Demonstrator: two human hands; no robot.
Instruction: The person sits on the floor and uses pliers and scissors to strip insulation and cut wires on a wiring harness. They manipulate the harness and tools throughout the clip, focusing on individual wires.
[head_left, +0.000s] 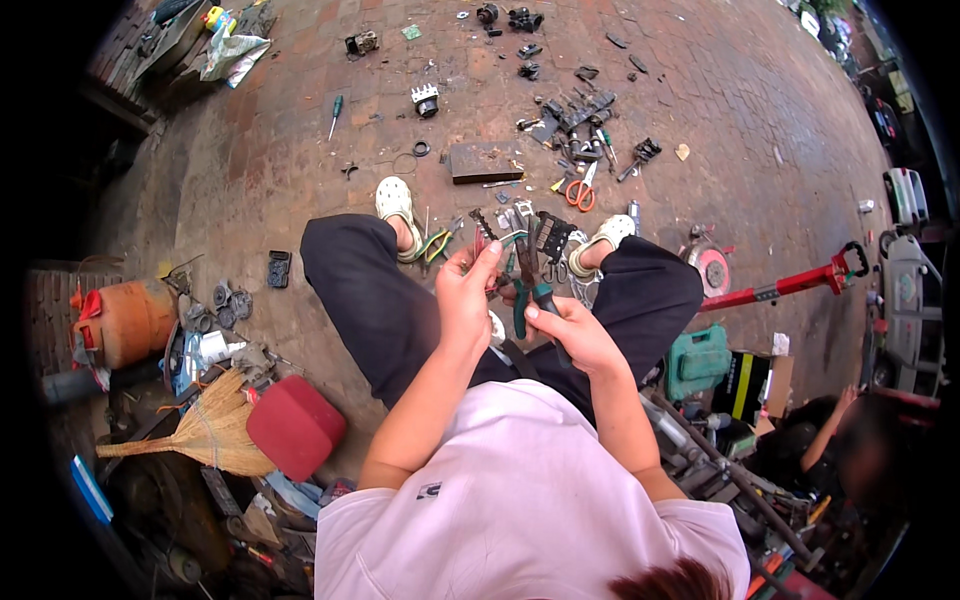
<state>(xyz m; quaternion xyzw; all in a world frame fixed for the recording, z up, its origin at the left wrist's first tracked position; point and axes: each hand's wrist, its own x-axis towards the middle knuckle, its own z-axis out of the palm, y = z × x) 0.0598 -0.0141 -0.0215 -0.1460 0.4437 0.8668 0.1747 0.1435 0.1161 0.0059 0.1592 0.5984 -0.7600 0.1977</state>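
In front of my lap, my right hand is wrapped round the dark green handles of a pair of pliers, whose dark jaws point away from me. My left hand is closed in a pinch beside them. Thin reddish and pale wires stick out past its fingertips; what they join is too small to make out. Just beyond both hands, a black slotted part lies on the ground between my shoes. Yellow-green-handled pliers lie next to my left shoe.
A dark metal block, orange-handled scissors, a screwdriver and several dismantled parts lie on the brick ground ahead. To the left are an orange gas cylinder and a straw broom. A red jack and another person are at right.
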